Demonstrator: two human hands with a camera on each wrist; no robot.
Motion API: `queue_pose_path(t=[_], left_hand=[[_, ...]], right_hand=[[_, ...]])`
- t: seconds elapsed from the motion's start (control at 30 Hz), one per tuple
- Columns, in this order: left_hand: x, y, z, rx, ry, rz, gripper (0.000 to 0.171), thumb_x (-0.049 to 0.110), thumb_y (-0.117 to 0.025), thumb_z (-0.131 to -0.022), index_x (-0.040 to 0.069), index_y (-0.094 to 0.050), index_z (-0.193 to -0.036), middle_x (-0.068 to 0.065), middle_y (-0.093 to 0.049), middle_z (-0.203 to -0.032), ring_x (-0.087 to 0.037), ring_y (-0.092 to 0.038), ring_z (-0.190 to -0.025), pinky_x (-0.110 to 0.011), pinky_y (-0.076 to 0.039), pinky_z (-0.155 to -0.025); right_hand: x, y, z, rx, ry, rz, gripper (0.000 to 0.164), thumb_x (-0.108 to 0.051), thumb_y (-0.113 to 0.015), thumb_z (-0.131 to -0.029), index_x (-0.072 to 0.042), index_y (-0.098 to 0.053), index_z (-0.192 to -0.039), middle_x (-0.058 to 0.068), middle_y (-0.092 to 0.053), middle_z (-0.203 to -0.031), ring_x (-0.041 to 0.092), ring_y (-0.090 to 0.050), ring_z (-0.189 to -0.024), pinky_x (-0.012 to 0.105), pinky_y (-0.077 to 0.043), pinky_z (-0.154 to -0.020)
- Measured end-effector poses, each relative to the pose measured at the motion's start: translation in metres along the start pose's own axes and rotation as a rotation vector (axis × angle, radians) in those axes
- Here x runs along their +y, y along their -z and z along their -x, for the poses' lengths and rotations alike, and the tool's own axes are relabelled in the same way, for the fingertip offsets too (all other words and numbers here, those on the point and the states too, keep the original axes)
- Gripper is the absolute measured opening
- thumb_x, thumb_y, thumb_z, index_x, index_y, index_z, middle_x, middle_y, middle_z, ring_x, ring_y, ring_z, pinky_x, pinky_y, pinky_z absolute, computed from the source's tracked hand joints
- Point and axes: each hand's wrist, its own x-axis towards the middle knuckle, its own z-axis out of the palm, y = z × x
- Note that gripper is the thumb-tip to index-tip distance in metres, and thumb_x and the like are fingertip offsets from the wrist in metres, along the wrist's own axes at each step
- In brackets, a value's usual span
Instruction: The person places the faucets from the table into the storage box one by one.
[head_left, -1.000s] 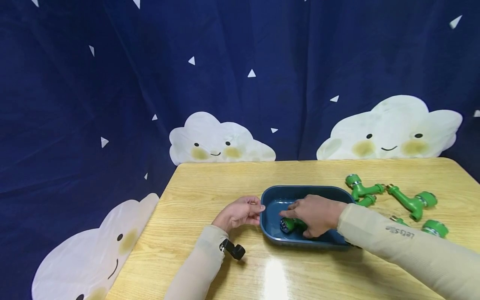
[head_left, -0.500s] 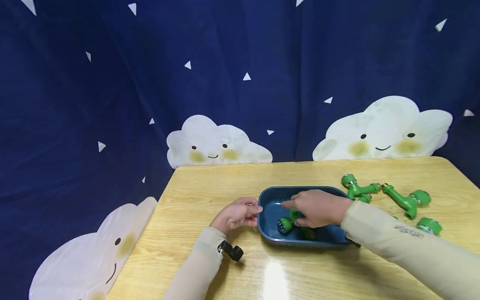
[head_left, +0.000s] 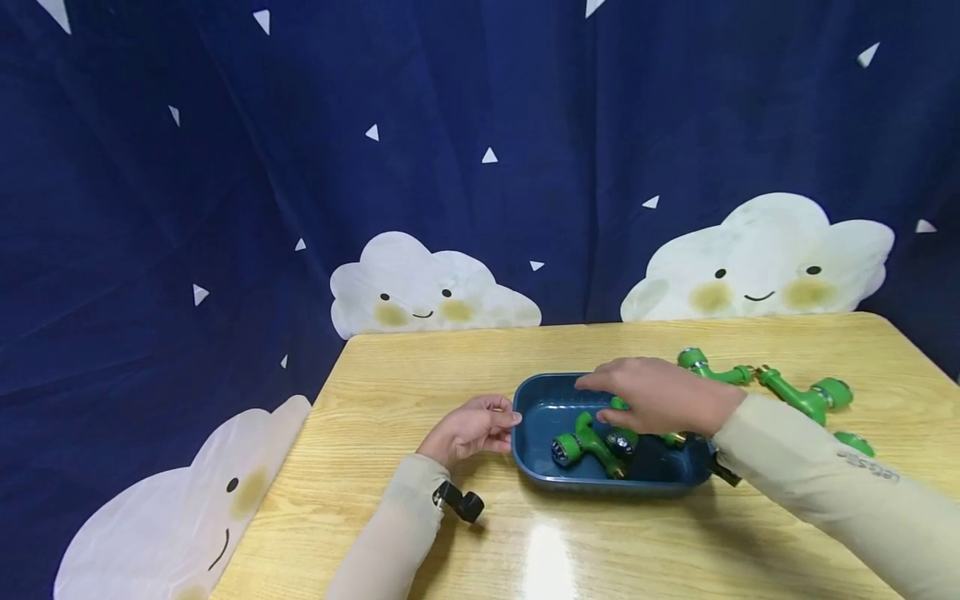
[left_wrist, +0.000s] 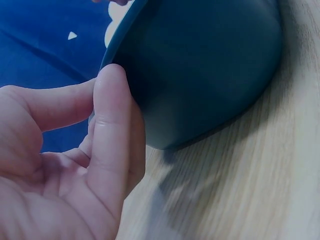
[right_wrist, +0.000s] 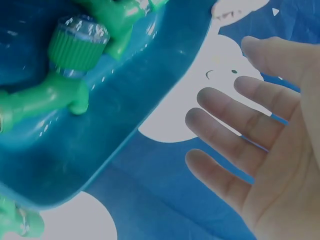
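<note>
A dark blue plastic bin (head_left: 536, 433) stands on the table with several green plastic taps in it. My left hand (head_left: 472, 429) pinches the bin's left rim between thumb and fingers, as the left wrist view also shows. Over the bin's right half hovers my right hand (head_left: 663, 396), empty, its fingers spread and relaxed in the right wrist view. Below it lies one green tap (head_left: 622, 440) with a ribbed knob, partly hidden by the hand. Another tap (head_left: 588, 442) lies to its left, its brass end pointing towards the front.
Right of the bin, more green taps lie on the wooden table (head_left: 420, 367): one tap (head_left: 720, 374) near the back, another tap (head_left: 810, 402) beside it, and a third tap (head_left: 855, 442) mostly behind the right sleeve. A dark blue curtain (head_left: 450, 83) hangs behind.
My right hand has let go of a tap in the bin and risen up and to the right, uncovering the taps below. The left hand keeps its hold on the rim.
</note>
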Motion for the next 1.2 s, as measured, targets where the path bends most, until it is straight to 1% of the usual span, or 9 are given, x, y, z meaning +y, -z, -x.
queue_pose_path(t=[0.3, 0.43, 0.67, 0.8, 0.83, 0.9, 1.03, 1.2], left_hand=[[-0.001, 0.000, -0.003, -0.004, 0.005, 0.003, 0.016, 0.006, -0.057, -0.097, 0.013, -0.051, -0.084, 0.002, -0.057, -0.067, -0.008, -0.057, -0.058, -0.018, -0.057, -0.055], [0.001, 0.000, -0.001, -0.004, 0.008, 0.002, 0.017, 0.005, -0.057, -0.097, 0.013, -0.050, -0.083, 0.002, -0.056, -0.066, -0.007, -0.056, -0.058, -0.017, -0.056, -0.054], [0.002, -0.001, 0.002, -0.015, 0.002, -0.002, 0.016, 0.007, -0.057, -0.097, 0.013, -0.050, -0.084, 0.002, -0.056, -0.066, -0.007, -0.056, -0.057, -0.017, -0.056, -0.054], [0.002, -0.001, 0.002, -0.027, 0.001, 0.001, 0.016, 0.007, -0.057, -0.097, 0.013, -0.050, -0.085, 0.002, -0.056, -0.067, -0.006, -0.057, -0.057, -0.017, -0.056, -0.054], [0.002, 0.000, 0.002, -0.031, 0.000, 0.000, 0.015, 0.007, -0.057, -0.097, 0.013, -0.050, -0.085, 0.002, -0.056, -0.067, -0.006, -0.057, -0.057, -0.017, -0.056, -0.054], [0.002, 0.000, 0.001, -0.036, 0.001, 0.002, 0.015, 0.007, -0.057, -0.097, 0.013, -0.050, -0.085, 0.002, -0.056, -0.067, -0.006, -0.057, -0.057, -0.017, -0.057, -0.054], [0.002, 0.000, 0.001, -0.038, 0.004, 0.012, 0.015, 0.007, -0.058, -0.097, 0.013, -0.050, -0.086, 0.002, -0.057, -0.066, -0.007, -0.057, -0.057, -0.018, -0.057, -0.054], [0.002, 0.000, 0.001, -0.035, 0.005, 0.016, 0.014, 0.006, -0.058, -0.097, 0.013, -0.050, -0.086, 0.002, -0.058, -0.066, -0.008, -0.057, -0.057, -0.018, -0.057, -0.054]], right_hand=[[0.013, 0.010, 0.018, 0.036, -0.055, 0.009, 0.040, -0.024, -0.070, -0.092, -0.010, -0.064, -0.129, 0.009, -0.069, -0.125, 0.028, -0.067, -0.113, 0.047, -0.058, -0.093], [0.019, 0.016, 0.026, 0.065, -0.065, 0.001, 0.038, -0.022, -0.070, -0.091, -0.010, -0.065, -0.127, 0.008, -0.070, -0.123, 0.027, -0.068, -0.111, 0.048, -0.058, -0.092], [0.031, 0.028, 0.044, 0.080, -0.147, -0.020, 0.037, -0.025, -0.070, -0.092, -0.011, -0.066, -0.126, 0.007, -0.069, -0.126, 0.028, -0.067, -0.113, 0.050, -0.057, -0.093], [0.039, 0.032, 0.059, 0.085, -0.183, -0.018, 0.037, -0.026, -0.071, -0.092, -0.012, -0.066, -0.126, 0.005, -0.069, -0.124, 0.020, -0.069, -0.104, 0.045, -0.059, -0.087], [0.042, 0.033, 0.063, 0.088, -0.192, -0.015, 0.037, -0.026, -0.071, -0.091, -0.012, -0.066, -0.126, 0.005, -0.069, -0.124, 0.020, -0.069, -0.104, 0.045, -0.060, -0.087], [0.046, 0.034, 0.070, 0.093, -0.201, -0.009, 0.038, -0.026, -0.072, -0.091, -0.012, -0.066, -0.125, 0.005, -0.069, -0.124, 0.021, -0.069, -0.104, 0.045, -0.060, -0.087], [0.052, 0.037, 0.083, 0.101, -0.225, -0.001, 0.039, -0.027, -0.073, -0.089, -0.013, -0.067, -0.125, 0.004, -0.069, -0.124, 0.027, -0.068, -0.112, 0.048, -0.059, -0.090], [0.059, 0.042, 0.096, 0.106, -0.269, -0.004, 0.041, -0.025, -0.074, -0.089, -0.012, -0.065, -0.127, 0.006, -0.068, -0.127, 0.027, -0.067, -0.112, 0.048, -0.059, -0.089]])
